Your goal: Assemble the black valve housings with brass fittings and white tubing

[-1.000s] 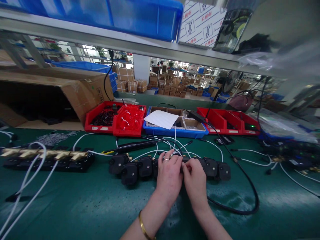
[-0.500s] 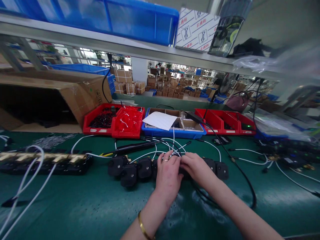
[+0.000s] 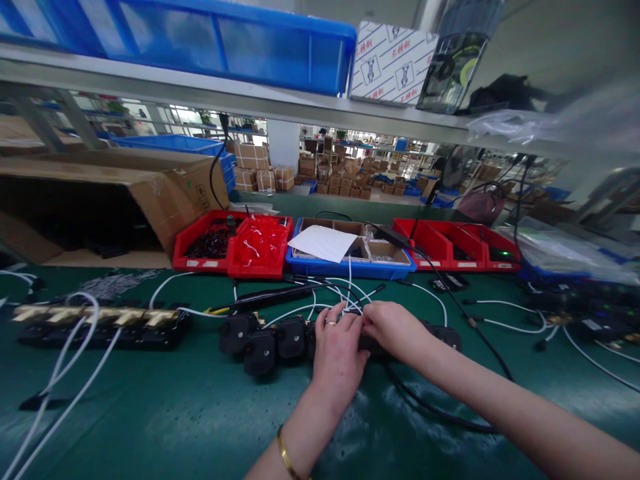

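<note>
A row of black square housings (image 3: 260,352), each with a small screw in its face, lies on the green bench in front of me. My left hand (image 3: 340,350) curls over one housing in the middle of the row, fingers bent around its far side. Close against it, my right hand (image 3: 393,327) has its fingers pinched together at the same spot; what they hold is hidden. White cables (image 3: 295,308) fan out behind the housings. A thick black cable (image 3: 435,407) runs out on the bench under my right forearm.
To the left lies a black strip with brass fittings (image 3: 100,317) and white cables. Behind stand red parts bins (image 3: 260,250), a blue divided tray (image 3: 350,268) with white paper (image 3: 323,242), and an open carton (image 3: 165,207). A shelf (image 3: 300,107) crosses overhead.
My right wrist has turned and its forearm has swung outward to the right. The black cable beneath has shifted. My left hand stays on the housing; the view has moved slightly.
</note>
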Motion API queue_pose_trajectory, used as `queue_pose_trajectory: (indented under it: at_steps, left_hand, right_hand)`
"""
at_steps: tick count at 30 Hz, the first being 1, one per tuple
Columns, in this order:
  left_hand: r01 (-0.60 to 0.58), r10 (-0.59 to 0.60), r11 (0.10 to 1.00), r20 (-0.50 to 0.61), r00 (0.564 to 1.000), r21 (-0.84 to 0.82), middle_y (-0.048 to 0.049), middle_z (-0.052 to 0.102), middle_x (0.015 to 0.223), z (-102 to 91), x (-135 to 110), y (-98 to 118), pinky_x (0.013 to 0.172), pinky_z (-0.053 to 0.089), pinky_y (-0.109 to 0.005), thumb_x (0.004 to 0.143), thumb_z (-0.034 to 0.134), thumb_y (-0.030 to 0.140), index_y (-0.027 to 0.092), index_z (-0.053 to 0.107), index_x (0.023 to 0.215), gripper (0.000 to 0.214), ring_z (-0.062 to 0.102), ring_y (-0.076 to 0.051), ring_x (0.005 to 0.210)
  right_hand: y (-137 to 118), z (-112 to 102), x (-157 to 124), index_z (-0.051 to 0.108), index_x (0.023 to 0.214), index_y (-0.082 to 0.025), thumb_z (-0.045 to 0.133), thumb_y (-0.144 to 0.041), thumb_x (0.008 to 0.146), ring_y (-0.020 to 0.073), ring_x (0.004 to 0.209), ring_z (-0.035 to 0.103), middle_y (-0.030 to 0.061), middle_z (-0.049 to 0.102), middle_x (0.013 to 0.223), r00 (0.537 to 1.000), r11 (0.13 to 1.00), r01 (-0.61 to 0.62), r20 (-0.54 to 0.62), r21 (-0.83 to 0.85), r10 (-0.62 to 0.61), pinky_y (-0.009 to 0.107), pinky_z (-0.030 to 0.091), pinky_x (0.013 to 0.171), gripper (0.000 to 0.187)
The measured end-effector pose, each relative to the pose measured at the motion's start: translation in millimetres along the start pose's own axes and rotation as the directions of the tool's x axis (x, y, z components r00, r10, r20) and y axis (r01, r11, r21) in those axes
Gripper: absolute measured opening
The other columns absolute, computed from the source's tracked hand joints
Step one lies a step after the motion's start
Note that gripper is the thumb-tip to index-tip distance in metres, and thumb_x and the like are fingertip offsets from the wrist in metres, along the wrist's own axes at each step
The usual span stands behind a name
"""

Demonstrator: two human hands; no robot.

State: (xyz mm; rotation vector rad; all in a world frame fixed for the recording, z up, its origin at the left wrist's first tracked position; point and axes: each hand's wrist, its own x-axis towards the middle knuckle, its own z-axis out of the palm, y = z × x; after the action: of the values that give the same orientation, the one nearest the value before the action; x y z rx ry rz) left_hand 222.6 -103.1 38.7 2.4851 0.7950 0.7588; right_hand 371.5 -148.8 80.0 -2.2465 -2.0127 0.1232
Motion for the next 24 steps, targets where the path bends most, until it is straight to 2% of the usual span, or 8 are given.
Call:
queue_pose_trajectory:
  at_steps: [4,8,12,16,20,24]
  left_hand:
    - [-0.005,0.005,1.000,0.000,1.000,0.002,-0.0024,0.071,0.125,-1.2,0.0,1.9,0.119,0.026,-0.058,0.068,0.084,0.003,0.024,0.065,0.119,0.058,0.046,-0.033,0.139]
    - [-0.006,0.006,1.000,-0.018,1.000,0.000,-0.0012,0.071,0.125,-0.2,-0.1,1.5,0.119,0.027,-0.058,0.070,0.079,0.000,0.024,0.067,0.117,0.054,0.047,-0.032,0.138]
    - [-0.016,0.016,1.000,-0.039,0.999,0.008,-0.0020,0.071,0.125,1.7,-0.3,0.3,0.119,0.028,-0.056,0.075,0.074,0.002,0.023,0.068,0.118,0.048,0.048,-0.031,0.138]
    - [-0.024,0.024,1.000,-0.057,0.998,0.004,-0.0020,0.072,0.124,1.9,0.0,0.0,0.119,0.029,-0.056,0.088,0.065,0.006,0.023,0.069,0.117,0.034,0.048,-0.030,0.137]
    - [-0.026,0.026,1.000,-0.057,0.998,-0.001,-0.0017,0.073,0.124,-0.1,-0.1,-0.1,0.118,0.030,-0.056,0.093,0.060,0.009,0.023,0.070,0.117,0.029,0.048,-0.030,0.137]
    - [-0.052,0.052,0.999,-0.048,0.998,-0.007,-0.0007,0.073,0.125,-1.4,0.2,-3.0,0.118,0.029,-0.056,0.094,0.061,0.010,0.025,0.070,0.119,0.030,0.047,-0.030,0.138]
  right_hand:
    - [-6.2,12.4,-12.2,0.063,0.081,-0.019,0.064,-0.010,0.092,0.0173,0.072,0.055,0.0023,0.063,0.084,0.987,0.994,-0.080,-0.131,0.078,0.089,0.030,0.033,0.065,0.014]
    - [-15.2,30.0,-26.1,0.056,0.078,-0.020,0.059,-0.010,0.096,0.0194,0.079,0.055,0.0015,0.059,0.085,0.946,0.972,-0.132,-0.268,0.193,0.182,0.031,0.034,0.070,0.020]
    - [-25.4,52.8,-33.3,0.050,0.078,-0.021,0.055,-0.015,0.099,0.0193,0.077,0.052,0.0008,0.054,0.083,0.871,0.927,-0.204,-0.374,0.316,0.319,0.031,0.032,0.069,0.023]
    - [-38.1,70.5,-33.7,0.049,0.079,-0.021,0.048,-0.018,0.102,0.0206,0.079,0.050,0.0022,0.054,0.086,0.789,0.886,-0.248,-0.449,0.392,0.420,0.032,0.031,0.071,0.023]
    - [-47.8,79.7,-32.5,0.047,0.076,-0.021,0.044,-0.021,0.103,0.0220,0.082,0.050,0.0030,0.054,0.085,0.718,0.860,-0.276,-0.502,0.429,0.481,0.035,0.030,0.077,0.027]
    - [-53.4,83.3,-31.3,0.045,0.074,-0.022,0.042,-0.023,0.103,0.0236,0.083,0.050,0.0040,0.054,0.083,0.670,0.840,-0.292,-0.530,0.457,0.521,0.037,0.030,0.078,0.029]
